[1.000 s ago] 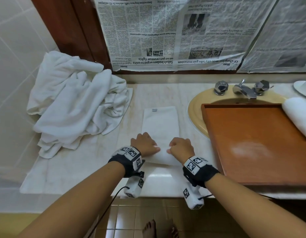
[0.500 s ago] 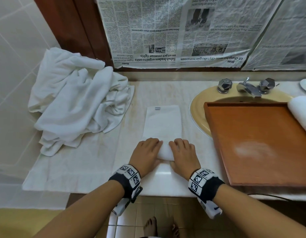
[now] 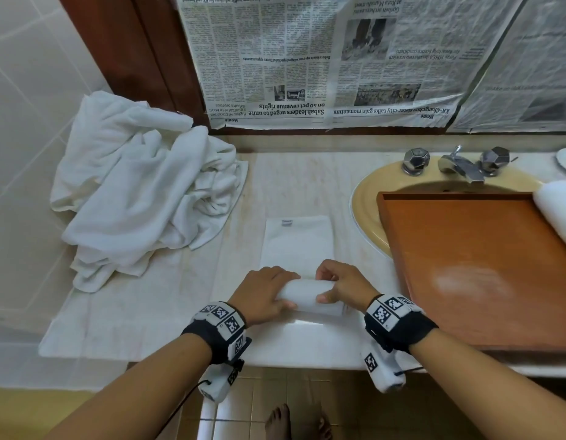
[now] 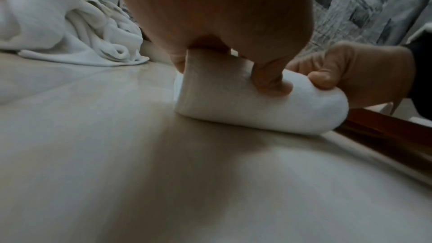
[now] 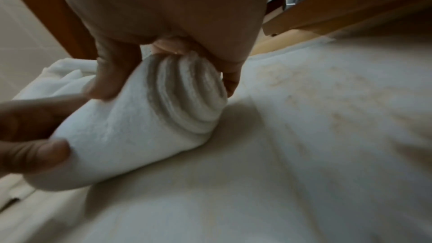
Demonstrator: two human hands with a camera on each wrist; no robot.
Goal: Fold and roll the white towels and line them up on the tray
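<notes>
Towel roll thicker now, btwn hands (gripped)

Towel heap left, half-rolled towel centre, tray right over sink.

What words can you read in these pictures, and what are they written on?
All on the upside-down newspaper taped over the mirror:
"Sabah leaders urged to unite on 40 pct revenue rights"
"KK-Changchun sister-city talks gain momentum"
"Home"
The small print is too tiny to read.
The tag on the half-rolled towel is too small to read.
The wristband markers show square patterns, no words.
</notes>
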